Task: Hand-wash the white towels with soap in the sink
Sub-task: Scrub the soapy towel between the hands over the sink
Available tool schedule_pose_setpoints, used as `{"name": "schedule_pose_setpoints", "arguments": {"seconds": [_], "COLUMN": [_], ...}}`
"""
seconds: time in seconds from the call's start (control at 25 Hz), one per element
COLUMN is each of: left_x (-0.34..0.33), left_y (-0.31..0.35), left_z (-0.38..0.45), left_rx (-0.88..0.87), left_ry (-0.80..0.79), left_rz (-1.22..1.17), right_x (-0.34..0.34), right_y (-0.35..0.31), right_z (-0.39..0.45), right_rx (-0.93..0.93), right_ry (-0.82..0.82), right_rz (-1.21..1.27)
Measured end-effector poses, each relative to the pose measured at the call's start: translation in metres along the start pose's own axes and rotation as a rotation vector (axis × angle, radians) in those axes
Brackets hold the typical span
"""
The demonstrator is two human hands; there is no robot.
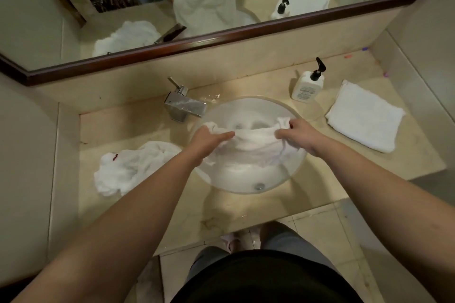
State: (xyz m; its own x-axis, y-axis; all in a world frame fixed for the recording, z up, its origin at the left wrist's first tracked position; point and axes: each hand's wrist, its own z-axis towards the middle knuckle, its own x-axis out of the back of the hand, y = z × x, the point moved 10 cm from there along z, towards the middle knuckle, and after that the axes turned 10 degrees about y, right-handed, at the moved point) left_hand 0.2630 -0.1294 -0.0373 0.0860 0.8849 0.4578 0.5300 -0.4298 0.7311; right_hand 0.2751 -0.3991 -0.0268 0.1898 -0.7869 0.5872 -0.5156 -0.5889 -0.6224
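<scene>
Towel in work: a white towel (pixel 253 147) is held stretched between both hands over the round sink (pixel 246 179); its upper edge is bunched into folds, and the rest hangs limp and creased into the bowl, looking wet.
Left hand: the left hand (pixel 209 141) is closed on the towel's left end, with the cloth gathered under the fingers.
Right hand: the right hand (pixel 299 136) is pinched on the towel's right end, a corner of cloth sticking up above the knuckles.
Other towels: a crumpled white towel (pixel 133 167) lies on the tabletop (pixel 221 214) left of the sink; a folded white towel (pixel 364 117) lies flat to the right.
Soap: a white pump bottle (pixel 307 83) with a black nozzle stands behind the sink, beside the folded towel.
Faucet: a square chrome faucet (pixel 183 104) is set at the sink's rear left.
</scene>
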Motion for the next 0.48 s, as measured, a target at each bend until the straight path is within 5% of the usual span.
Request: {"name": "schedule_pose_setpoints", "arguments": {"seconds": [0.28, 0.48], "left_x": [-0.051, -0.078], "left_y": [-0.036, -0.064], "left_z": [0.039, 0.086], "left_rx": [0.197, 0.290], "left_ry": [-0.071, 0.029], "left_rz": [0.018, 0.064], "right_x": [-0.025, -0.052], "right_y": [0.034, 0.064], "right_z": [0.047, 0.096], "right_rx": [-0.084, -0.161], "right_ry": [-0.025, -0.061], "right_rz": [0.043, 0.029]}}
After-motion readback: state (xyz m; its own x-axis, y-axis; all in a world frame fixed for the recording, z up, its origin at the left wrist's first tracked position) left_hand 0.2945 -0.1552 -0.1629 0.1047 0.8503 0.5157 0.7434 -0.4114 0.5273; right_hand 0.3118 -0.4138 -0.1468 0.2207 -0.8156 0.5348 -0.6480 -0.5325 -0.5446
